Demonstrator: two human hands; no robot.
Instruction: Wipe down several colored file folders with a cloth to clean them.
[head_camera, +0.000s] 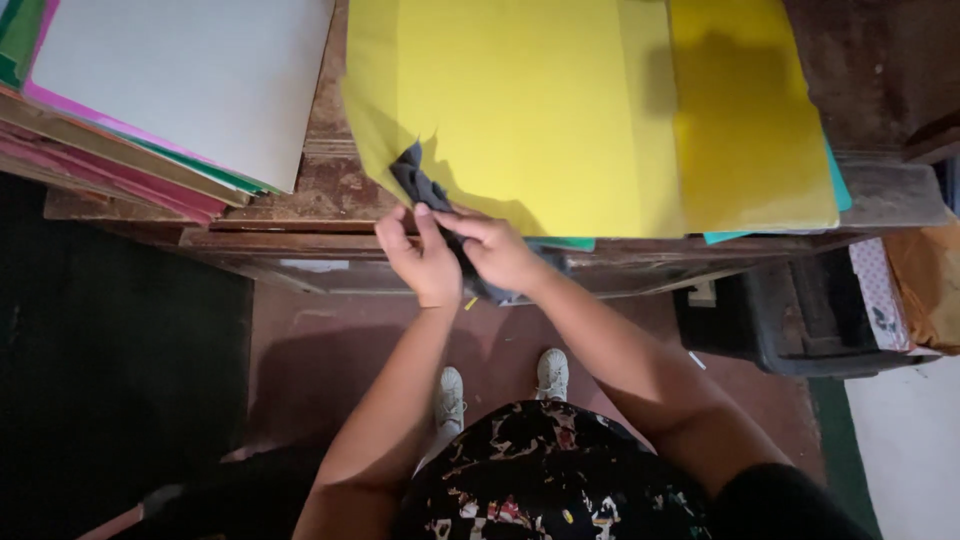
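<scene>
A large yellow paper sheet (540, 110) lies on a worn wooden table (330, 195), over a teal sheet whose edge shows at the right. At the table's front edge both my hands meet on a dark grey piece of cloth or paper (418, 180) that rests on the yellow sheet's lower left corner. My left hand (418, 262) pinches it from the left. My right hand (498, 252) grips it from the right, and part of it hangs below my fingers.
A stack of coloured card sheets (170, 90) with a pale grey one on top sits at the table's left. A dark box (810, 315) stands on the reddish floor at right, beside a patterned item. My white shoes (500, 385) show below.
</scene>
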